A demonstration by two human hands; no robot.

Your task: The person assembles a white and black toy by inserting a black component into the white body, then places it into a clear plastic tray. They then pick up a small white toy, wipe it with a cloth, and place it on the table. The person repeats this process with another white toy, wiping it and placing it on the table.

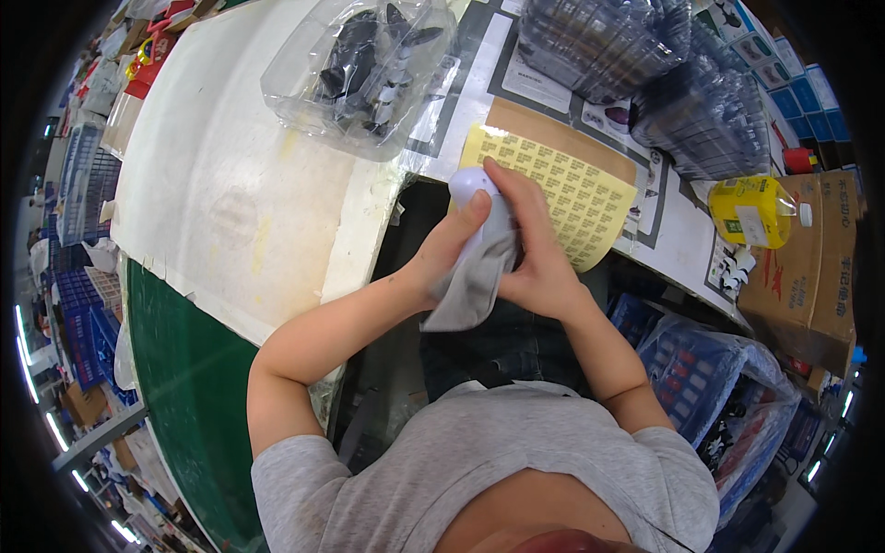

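Observation:
Between my two hands is a pale lavender plastic object [473, 181] with a rounded end; most of its body is covered by my fingers and a cloth. My left hand [449, 238] grips it from the left, thumb lying along its top. A grey cloth [470, 290] is wrapped against its lower part and hangs down below. My right hand [539, 256] holds the cloth and the object from the right, its fingers reaching up beside the rounded end. Just beyond my hands lies a yellow sheet of printed labels [581, 186], on a brown backing [553, 131].
A clear plastic blister tray [297, 90] with dark parts lies at the far left. Stacked clear trays [601, 48] stand at the back right. A yellow liquid bottle [750, 211] rests by a cardboard carton [802, 276]. A blue crate [681, 380] stands low at my right.

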